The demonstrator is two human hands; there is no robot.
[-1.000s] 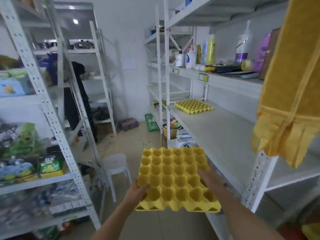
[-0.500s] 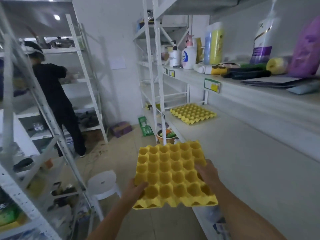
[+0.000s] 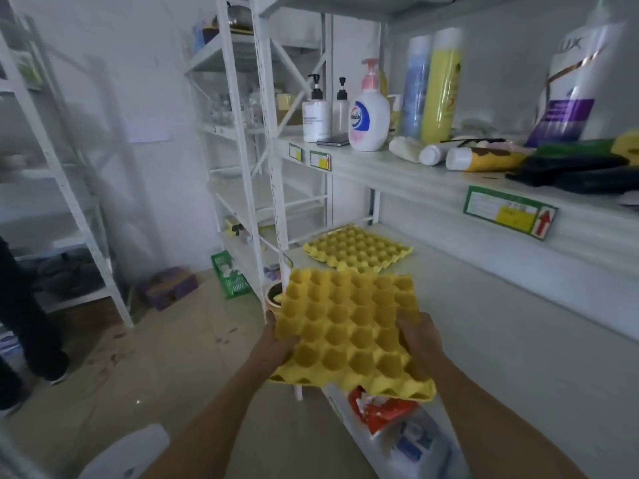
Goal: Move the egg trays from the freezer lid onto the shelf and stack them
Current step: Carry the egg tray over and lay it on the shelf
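Observation:
I hold a yellow egg tray (image 3: 349,326) flat in front of me, cups up, over the front edge of the white shelf (image 3: 501,326). My left hand (image 3: 276,344) grips its left edge and my right hand (image 3: 420,337) grips its right edge. A second yellow egg tray (image 3: 358,248) lies on the same shelf farther along, just beyond the far edge of the one I carry. The freezer lid is out of view.
The shelf above (image 3: 432,174) carries pump bottles, spray cans and tubes. A white upright post (image 3: 273,167) stands left of the trays. Below are a green crate (image 3: 230,274), a white stool (image 3: 128,451) and red packets (image 3: 380,411). A person's dark legs (image 3: 24,316) stand at the left.
I have walked forward along the aisle; the tray on the shelf is now much closer. The held tray has moved right, over the shelf edge. Both hands keep their grip.

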